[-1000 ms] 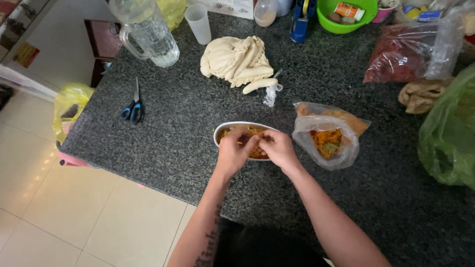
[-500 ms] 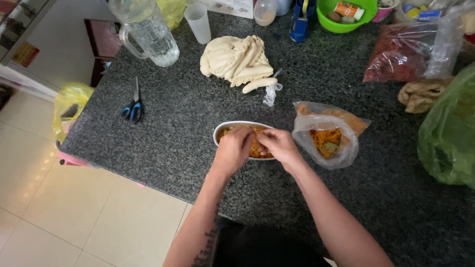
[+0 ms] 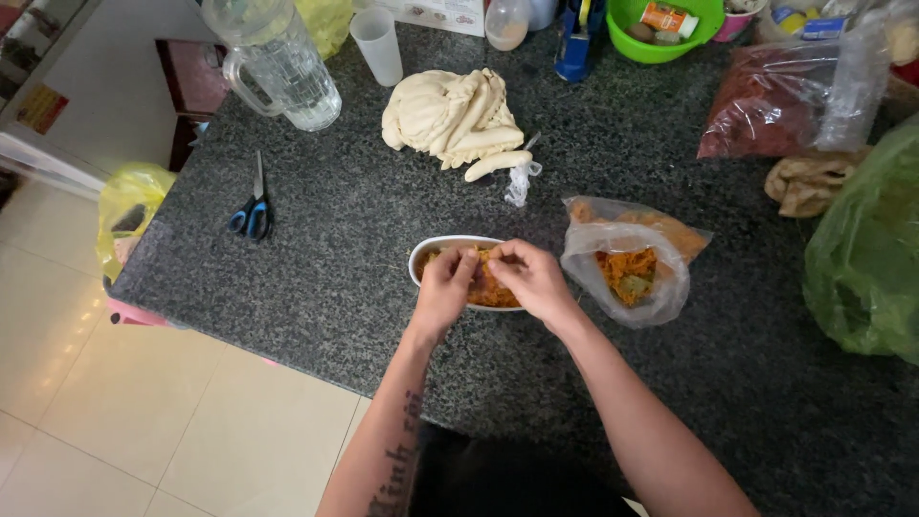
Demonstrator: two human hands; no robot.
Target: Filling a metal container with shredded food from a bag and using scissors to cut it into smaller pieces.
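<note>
Two bare hands, left hand [image 3: 443,284] and right hand [image 3: 529,278], meet over the white oval dish of orange shredded filling [image 3: 429,257] near the speckled dark granite counter [image 3: 364,249] edge. Fingertips pinch filling together. Just right sits a clear plastic bag of orange filling [image 3: 627,263].

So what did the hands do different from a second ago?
Hardly anything. The left hand and right hand have stayed together over the white bowl of orange food; only the fingers shifted a little, pinching at it. The bowl, plastic bag, dough and scissors have not moved.

one scissors [image 3: 252,213], one jug [image 3: 278,62], one bowl [image 3: 429,251]
</note>
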